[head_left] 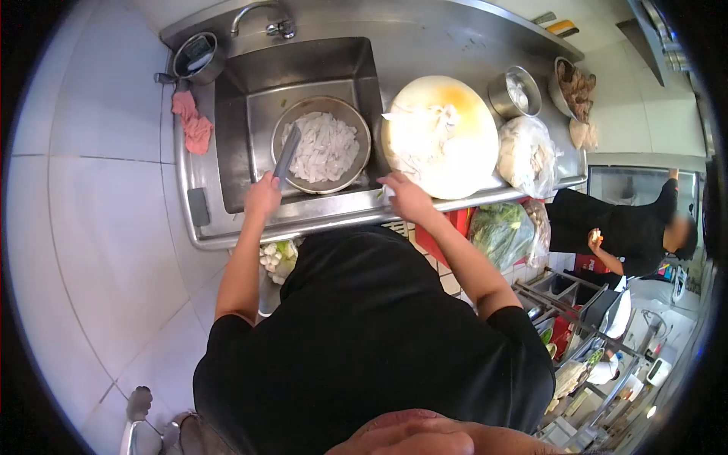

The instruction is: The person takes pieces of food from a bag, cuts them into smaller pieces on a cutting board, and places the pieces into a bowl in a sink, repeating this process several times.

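Observation:
A knife (287,155) with a broad grey blade is in my left hand (262,196), its handle wrapped by my fingers. The blade points up over the left edge of a round metal bowl (366,140), which stands in the sink and holds pale sliced pieces (326,148). My right hand (406,196) is at the front lower left edge of a round white cutting board (478,144); its fingers are bent, and whether they hold anything is too small to tell. More pale pieces (425,136) lie on the board.
Behind the steel sink (235,129) is a faucet (280,29). A pot (199,57) and pink cloth (192,125) are left. To the right are a metal pot (497,95), a plastic bag (525,155) and a bowl (560,95). Another person (607,227) stands far right.

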Demonstrator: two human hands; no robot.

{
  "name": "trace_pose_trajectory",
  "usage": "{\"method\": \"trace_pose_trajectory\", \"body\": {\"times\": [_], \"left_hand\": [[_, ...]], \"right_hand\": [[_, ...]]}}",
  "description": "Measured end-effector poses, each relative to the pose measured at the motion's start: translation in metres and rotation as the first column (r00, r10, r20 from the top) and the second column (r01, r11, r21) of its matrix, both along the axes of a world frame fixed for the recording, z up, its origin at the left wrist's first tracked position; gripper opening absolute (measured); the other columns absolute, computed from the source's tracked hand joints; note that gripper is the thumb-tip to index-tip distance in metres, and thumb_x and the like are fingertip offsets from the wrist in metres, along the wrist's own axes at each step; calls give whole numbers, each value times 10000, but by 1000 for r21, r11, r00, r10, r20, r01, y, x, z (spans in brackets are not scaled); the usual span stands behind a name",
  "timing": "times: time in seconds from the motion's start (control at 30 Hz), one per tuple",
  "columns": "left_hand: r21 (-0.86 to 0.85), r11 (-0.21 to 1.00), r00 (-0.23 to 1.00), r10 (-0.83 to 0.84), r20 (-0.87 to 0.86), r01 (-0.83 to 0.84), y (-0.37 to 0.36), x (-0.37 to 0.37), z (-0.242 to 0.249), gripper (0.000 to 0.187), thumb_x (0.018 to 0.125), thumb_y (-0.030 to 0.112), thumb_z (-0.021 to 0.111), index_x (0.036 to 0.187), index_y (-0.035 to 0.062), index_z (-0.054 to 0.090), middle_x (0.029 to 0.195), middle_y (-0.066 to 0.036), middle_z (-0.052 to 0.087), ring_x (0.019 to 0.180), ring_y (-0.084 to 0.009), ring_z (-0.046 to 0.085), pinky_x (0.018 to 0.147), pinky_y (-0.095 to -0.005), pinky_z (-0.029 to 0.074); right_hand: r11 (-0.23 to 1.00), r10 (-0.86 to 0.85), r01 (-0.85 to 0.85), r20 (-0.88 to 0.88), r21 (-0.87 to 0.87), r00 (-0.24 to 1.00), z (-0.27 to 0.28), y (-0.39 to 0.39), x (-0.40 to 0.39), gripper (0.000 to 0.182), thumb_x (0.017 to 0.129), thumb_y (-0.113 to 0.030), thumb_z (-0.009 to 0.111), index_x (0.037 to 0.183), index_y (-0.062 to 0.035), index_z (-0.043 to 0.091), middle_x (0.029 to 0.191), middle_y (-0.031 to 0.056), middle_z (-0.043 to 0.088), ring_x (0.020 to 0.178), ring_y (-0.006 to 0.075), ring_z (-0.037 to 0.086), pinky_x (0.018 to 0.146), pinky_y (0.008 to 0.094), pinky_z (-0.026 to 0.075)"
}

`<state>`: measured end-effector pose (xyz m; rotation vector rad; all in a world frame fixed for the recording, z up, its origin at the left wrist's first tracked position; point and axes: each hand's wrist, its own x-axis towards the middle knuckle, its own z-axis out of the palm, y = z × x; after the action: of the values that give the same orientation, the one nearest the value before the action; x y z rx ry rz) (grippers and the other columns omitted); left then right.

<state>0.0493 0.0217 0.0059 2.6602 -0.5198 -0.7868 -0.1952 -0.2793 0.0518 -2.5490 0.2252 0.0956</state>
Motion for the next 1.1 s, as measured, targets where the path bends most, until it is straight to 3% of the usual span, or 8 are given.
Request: {"method": "trace_pose_trajectory", "body": {"times": [0.07, 0.13, 0.3, 0.47, 0.6, 0.93, 1.0, 1.1], "left_hand": [[-23, 1000, 1000, -7, -18, 7, -5, -5, 0, 296, 1032, 344, 487, 1158, 95, 585, 1046, -268, 693, 1022, -502, 636, 881, -586, 495], [-49, 999, 999, -3, -33, 1, -12, -13, 5, 303, 1028, 354, 498, 1157, 93, 585, 1042, -267, 692, 1021, -501, 635, 880, -585, 492], [-61, 998, 999, -24, -40, 22, -18, -25, 28, 303, 1021, 350, 509, 1132, 81, 596, 1032, -279, 686, 1019, -499, 633, 878, -576, 490], [-89, 994, 996, 57, -64, -63, -15, -34, 30, 307, 1020, 341, 510, 1146, 77, 601, 1058, -282, 686, 1032, -497, 632, 886, -571, 490], [-185, 974, 987, 148, 63, -134, -6, -33, 20, 337, 1010, 339, 544, 1092, 17, 602, 1037, -301, 674, 1019, -503, 628, 848, -561, 488], [-314, 936, 983, 180, 44, -157, -14, -31, 28, 322, 1025, 314, 531, 1123, 18, 612, 1034, -285, 682, 1007, -479, 644, 843, -518, 497], [-378, 907, 978, 208, 12, -188, -23, -39, 33, 282, 1022, 301, 543, 1078, 30, 600, 949, -288, 667, 942, -467, 650, 787, -517, 483], [-405, 900, 985, 170, -16, -162, -43, -47, 42, 281, 1020, 321, 549, 1048, 44, 592, 878, -280, 659, 874, -477, 645, 740, -530, 475]], "right_hand": [[990, -13, 9, -27, -144, 1000, -35, 15, 4, 364, 886, -16, 574, 1244, -54, 626, 1256, 182, 606, 1031, 360, 685, 869, 443, 573], [945, -88, -50, -400, -322, 912, -65, 7, 22, 282, 913, -57, 568, 1184, -28, 639, 1258, 197, 607, 1017, 338, 703, 828, 437, 592], [929, -157, 5, -384, -369, 910, -67, 4, 30, 175, 920, -96, 572, 1040, -16, 670, 1037, 200, 684, 946, 358, 710, 806, 446, 594], [996, -85, 85, 10, 10, 996, 20, 5, 76, 224, 813, -71, 669, 1024, -123, 725, 1027, 201, 696, 979, 384, 674, 859, 477, 549], [915, 179, -298, -390, -272, 903, -38, 1, 66, 236, 888, -113, 579, 1046, -40, 739, 1039, 182, 725, 954, 314, 722, 819, 428, 589], [995, 35, -45, -119, -83, 992, -12, -9, 0, 136, 900, -147, 600, 949, -49, 681, 979, 183, 706, 898, 355, 706, 804, 467, 566], [949, -314, 309, -121, -61, 942, 22, -27, -33, 138, 852, -155, 683, 914, -31, 683, 891, 204, 702, 864, 398, 682, 805, 488, 554], [884, -439, 337, -326, -325, 837, 59, -76, -107, 178, 898, -198, 647, 876, -30, 702, 879, 208, 730, 838, 349, 729, 757, 472, 582]]}}
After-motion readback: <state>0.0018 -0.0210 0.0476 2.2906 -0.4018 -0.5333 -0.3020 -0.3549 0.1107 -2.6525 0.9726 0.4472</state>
